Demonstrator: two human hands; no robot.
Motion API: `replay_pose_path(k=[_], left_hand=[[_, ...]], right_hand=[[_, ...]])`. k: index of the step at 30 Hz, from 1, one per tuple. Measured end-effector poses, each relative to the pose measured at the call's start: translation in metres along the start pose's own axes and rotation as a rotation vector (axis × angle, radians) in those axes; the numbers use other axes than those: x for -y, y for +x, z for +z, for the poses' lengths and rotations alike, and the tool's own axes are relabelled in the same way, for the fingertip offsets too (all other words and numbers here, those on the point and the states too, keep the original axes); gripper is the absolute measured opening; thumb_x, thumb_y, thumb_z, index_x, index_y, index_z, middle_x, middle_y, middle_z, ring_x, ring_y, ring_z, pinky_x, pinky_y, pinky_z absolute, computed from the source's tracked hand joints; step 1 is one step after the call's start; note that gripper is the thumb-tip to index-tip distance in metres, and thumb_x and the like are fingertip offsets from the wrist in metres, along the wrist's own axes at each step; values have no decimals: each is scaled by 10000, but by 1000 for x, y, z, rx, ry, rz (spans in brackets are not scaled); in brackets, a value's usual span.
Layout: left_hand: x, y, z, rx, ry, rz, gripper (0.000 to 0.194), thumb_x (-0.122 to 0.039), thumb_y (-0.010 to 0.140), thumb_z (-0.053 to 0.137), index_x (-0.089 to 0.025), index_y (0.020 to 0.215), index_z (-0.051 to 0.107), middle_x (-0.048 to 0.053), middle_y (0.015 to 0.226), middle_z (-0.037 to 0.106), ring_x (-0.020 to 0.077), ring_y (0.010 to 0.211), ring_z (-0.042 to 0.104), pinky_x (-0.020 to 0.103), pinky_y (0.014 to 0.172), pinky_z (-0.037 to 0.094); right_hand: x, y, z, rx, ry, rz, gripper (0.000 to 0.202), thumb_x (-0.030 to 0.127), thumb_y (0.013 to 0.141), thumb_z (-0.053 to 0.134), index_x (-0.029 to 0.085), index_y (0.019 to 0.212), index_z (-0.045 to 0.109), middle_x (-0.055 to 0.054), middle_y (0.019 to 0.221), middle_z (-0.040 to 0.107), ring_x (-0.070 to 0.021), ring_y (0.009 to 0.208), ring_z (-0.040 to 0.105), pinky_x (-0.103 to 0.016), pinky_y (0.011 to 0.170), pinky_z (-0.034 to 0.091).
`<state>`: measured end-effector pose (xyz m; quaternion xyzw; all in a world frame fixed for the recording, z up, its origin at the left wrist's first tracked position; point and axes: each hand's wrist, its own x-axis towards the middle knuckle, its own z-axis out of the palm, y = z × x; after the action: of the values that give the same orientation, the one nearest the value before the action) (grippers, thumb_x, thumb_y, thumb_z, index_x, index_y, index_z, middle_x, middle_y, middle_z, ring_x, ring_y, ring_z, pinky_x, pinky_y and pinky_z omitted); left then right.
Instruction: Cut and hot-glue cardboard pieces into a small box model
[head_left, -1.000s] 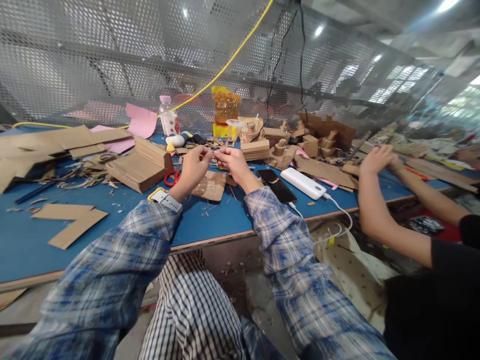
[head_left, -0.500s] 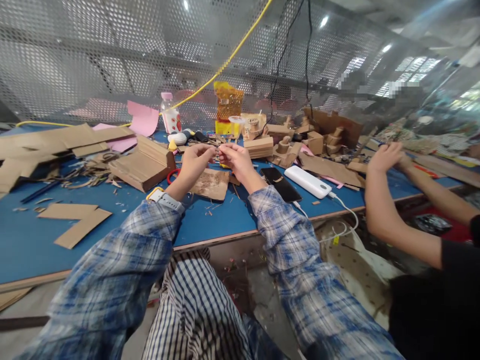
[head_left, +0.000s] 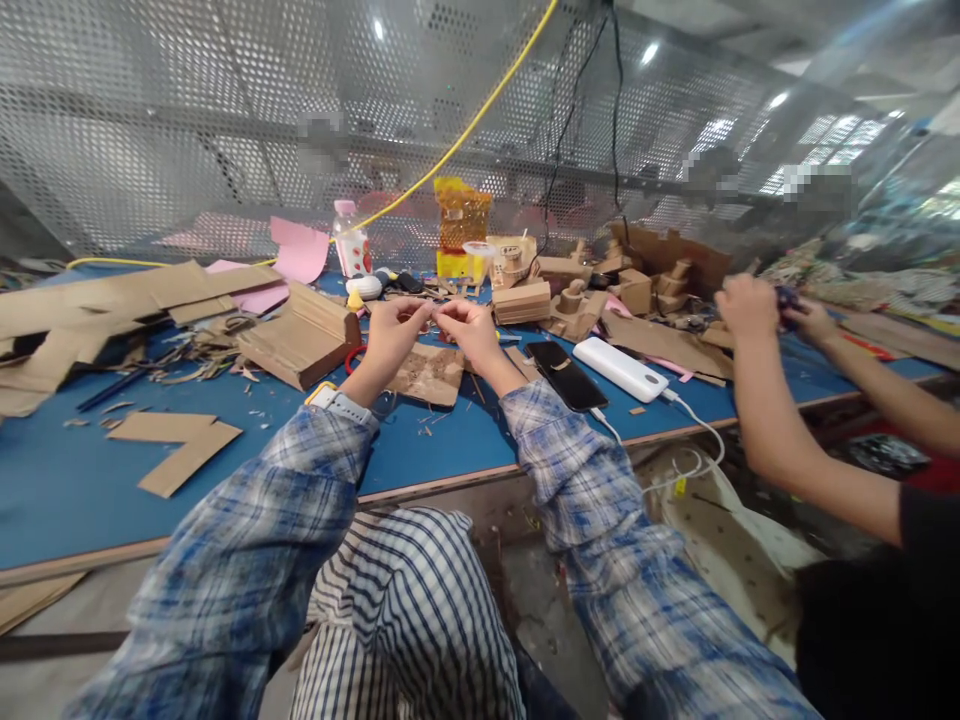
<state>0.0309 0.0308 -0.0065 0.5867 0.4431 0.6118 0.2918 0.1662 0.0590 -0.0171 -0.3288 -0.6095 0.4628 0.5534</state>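
Note:
My left hand (head_left: 396, 338) and my right hand (head_left: 472, 335) meet fingertip to fingertip above the blue table (head_left: 300, 440). Both are closed in a pinch; whatever sits between the fingertips is too small to make out. Just below them lies a stained piece of cardboard (head_left: 427, 375) with ragged crumbs on it. A red ring-shaped handle (head_left: 352, 358) shows partly behind my left wrist, which wears a watch with a pale strap (head_left: 341, 402). Right of my right hand lie a black phone (head_left: 566, 375) and a white power bank (head_left: 621, 369) with a white cable.
A folded cardboard piece (head_left: 300, 340) and scraps cover the left side. At the back stand a pink-capped bottle (head_left: 351, 240), a yellow bag (head_left: 461, 230) and cardboard models (head_left: 574, 305). A co-worker's hands (head_left: 750, 305) hold something dark at the right.
The camera view has shifted slightly. My hands stay pinched together over the cardboard. A dark object now shows between the co-worker's hands.

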Motion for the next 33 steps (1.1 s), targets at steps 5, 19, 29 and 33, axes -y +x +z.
replay_pose_path(k=[5,19,29,33], left_hand=[[4,0,-1,25,20,48,133,-243,813,705,-142,867,774,74,836,767,134,675,637,247,600,493],[6,4,-4,80,213,85,120,-236,806,651,-144,739,691,5,635,625,107,586,510,226,530,394],[2,4,-2,135,191,57,168,-271,793,665,-145,683,645,-1,604,591,105,574,533,207,505,387],[-1,1,0,136,81,-54,139,-257,794,680,-140,720,671,9,606,609,104,541,546,198,466,405]], right_hand=[[-6,2,-3,22,21,-64,198,385,744,732,194,771,683,44,615,628,-87,539,542,-225,546,450],[0,7,-9,-19,-212,-195,111,261,727,664,183,657,625,46,572,538,-92,541,453,-246,545,361],[1,11,-19,-118,-529,-443,73,156,731,650,183,664,640,27,653,511,-115,624,462,-267,623,390],[-1,15,-27,-114,-454,-422,70,223,762,662,182,708,677,9,682,567,-118,628,491,-273,633,440]])
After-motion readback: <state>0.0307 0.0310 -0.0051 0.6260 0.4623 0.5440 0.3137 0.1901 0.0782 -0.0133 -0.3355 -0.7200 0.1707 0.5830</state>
